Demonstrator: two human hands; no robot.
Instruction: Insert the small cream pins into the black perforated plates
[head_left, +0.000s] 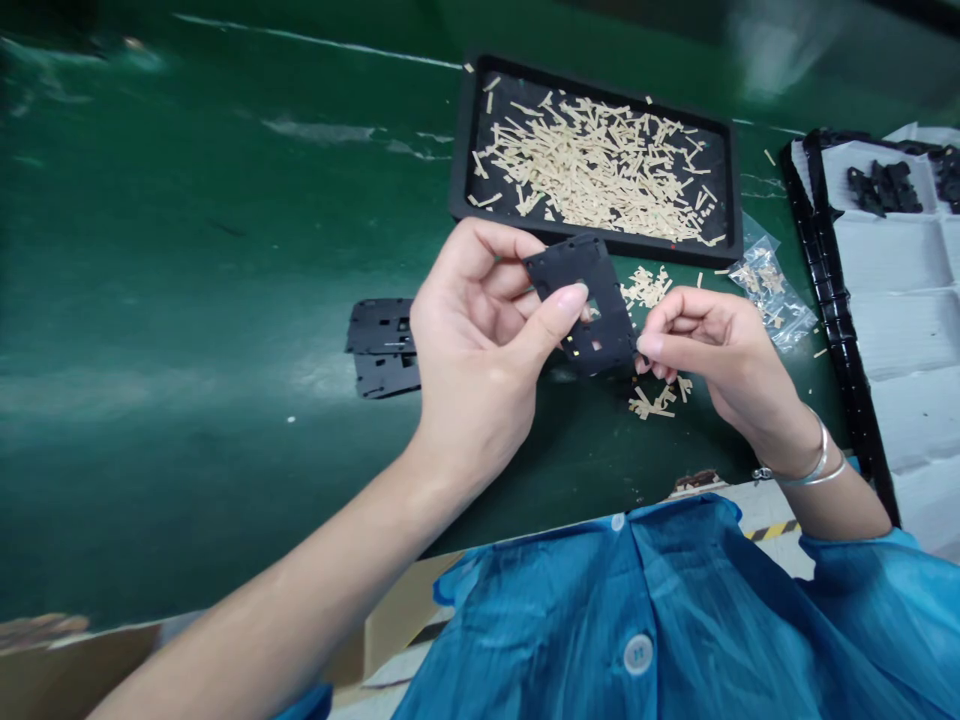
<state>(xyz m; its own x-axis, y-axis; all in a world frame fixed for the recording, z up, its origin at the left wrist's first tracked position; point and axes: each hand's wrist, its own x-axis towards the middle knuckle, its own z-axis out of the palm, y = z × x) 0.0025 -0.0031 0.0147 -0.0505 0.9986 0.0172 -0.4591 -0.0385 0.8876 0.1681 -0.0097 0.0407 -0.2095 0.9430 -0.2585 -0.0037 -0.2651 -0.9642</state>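
Note:
My left hand (pixel 487 320) grips a thin black plastic plate (pixel 577 270) with cut-outs, thumb across its face and fingers behind. The plate is held up above the bench, tilted. At its lower right corner is my right hand (pixel 697 345), thumb and fingertips pinched together right by the edge. What sits in that pinch, if anything, is too small to make out. Left of my left hand, similar black plates (pixel 382 345) lie overlapping on the green bench, partly covered by the hand. Small piles of pale strips (pixel 649 287) lie around my right hand.
A black tray (pixel 461 150) full of loose pale strips stands behind my hands. To its right lies a clear plastic bag (pixel 776 290) with more pale pieces. At the far right is a black-rimmed box (pixel 847 330) with white compartments, some holding black parts (pixel 885 188).

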